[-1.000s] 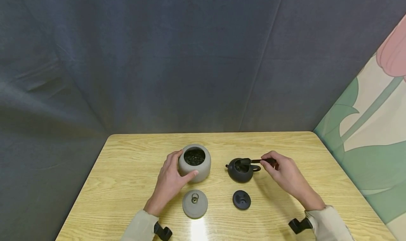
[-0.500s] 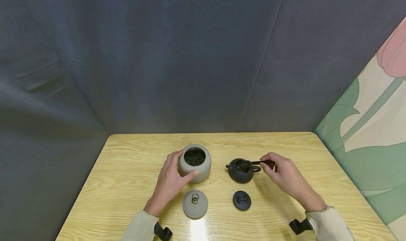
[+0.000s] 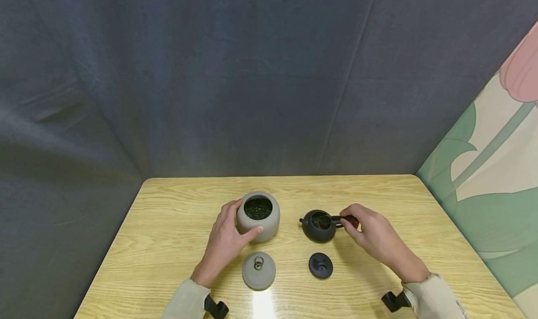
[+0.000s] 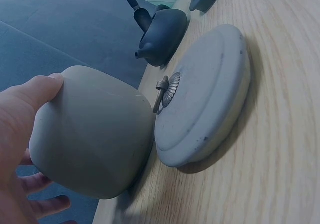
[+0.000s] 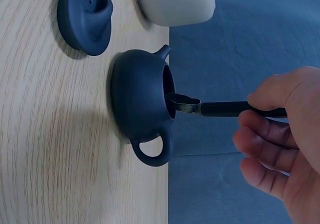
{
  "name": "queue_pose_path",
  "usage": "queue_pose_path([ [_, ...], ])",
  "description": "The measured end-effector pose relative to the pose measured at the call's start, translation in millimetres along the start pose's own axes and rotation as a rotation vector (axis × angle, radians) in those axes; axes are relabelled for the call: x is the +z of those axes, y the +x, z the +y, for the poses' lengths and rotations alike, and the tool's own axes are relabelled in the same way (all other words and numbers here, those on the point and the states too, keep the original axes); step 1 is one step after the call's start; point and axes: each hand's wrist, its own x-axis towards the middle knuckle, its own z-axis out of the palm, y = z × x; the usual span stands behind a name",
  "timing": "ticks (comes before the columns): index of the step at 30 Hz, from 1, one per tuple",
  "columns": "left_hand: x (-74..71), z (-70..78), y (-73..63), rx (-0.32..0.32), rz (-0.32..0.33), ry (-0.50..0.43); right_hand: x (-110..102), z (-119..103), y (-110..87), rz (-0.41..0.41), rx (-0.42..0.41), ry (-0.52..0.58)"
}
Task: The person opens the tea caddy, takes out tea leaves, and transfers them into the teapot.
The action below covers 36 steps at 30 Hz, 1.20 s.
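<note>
A round grey jar (image 3: 269, 226) stands upright with dark tea leaves (image 3: 258, 209) inside. My left hand (image 3: 224, 246) holds it from the left, thumb at the near side and fingers round the far side. To its right is a small dark teapot (image 3: 318, 235), uncovered, its loop handle (image 5: 154, 160) pointing right. My right hand (image 3: 376, 237) pinches the dark handle of a tea scoop (image 5: 222, 109) between thumb and forefinger. The scoop's head dips into the teapot's mouth, its tip hidden inside. Some leaves show within the pot.
The jar's grey lid (image 3: 258, 274), topped by a metal ring knob, lies in front of the jar. A dark teapot lid (image 3: 321, 265) lies in front of the teapot. The wooden table (image 3: 168, 207) ends at a dark curtain (image 3: 252, 99) behind.
My right hand has shifted slightly left and turned the scoop, whose head now sits lower in the teapot's mouth, and more leaves show there. My left hand and the jar stay put.
</note>
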Motion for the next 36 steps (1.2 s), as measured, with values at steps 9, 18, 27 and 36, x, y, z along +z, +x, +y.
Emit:
queue_pose_path([
  [9, 0.1, -1.2, 0.5, 0.003, -0.002, -0.002, -0.9, 1.1, -0.5, 0.060, -0.040, 0.006],
  [18, -0.7, -0.4, 0.4, 0.005, -0.003, 0.000, -6.2, 11.5, -7.0, 0.100, 0.085, 0.120],
  [27, -0.6, -1.0, 0.4, 0.002, -0.005, -0.002, -10.7, 25.1, -20.5, 0.164, 0.269, 0.170],
  [36, -0.7, -0.8, -0.6, 0.010, -0.001, -0.003, -10.7, 36.5, -35.7, 0.204, 0.367, 0.222],
])
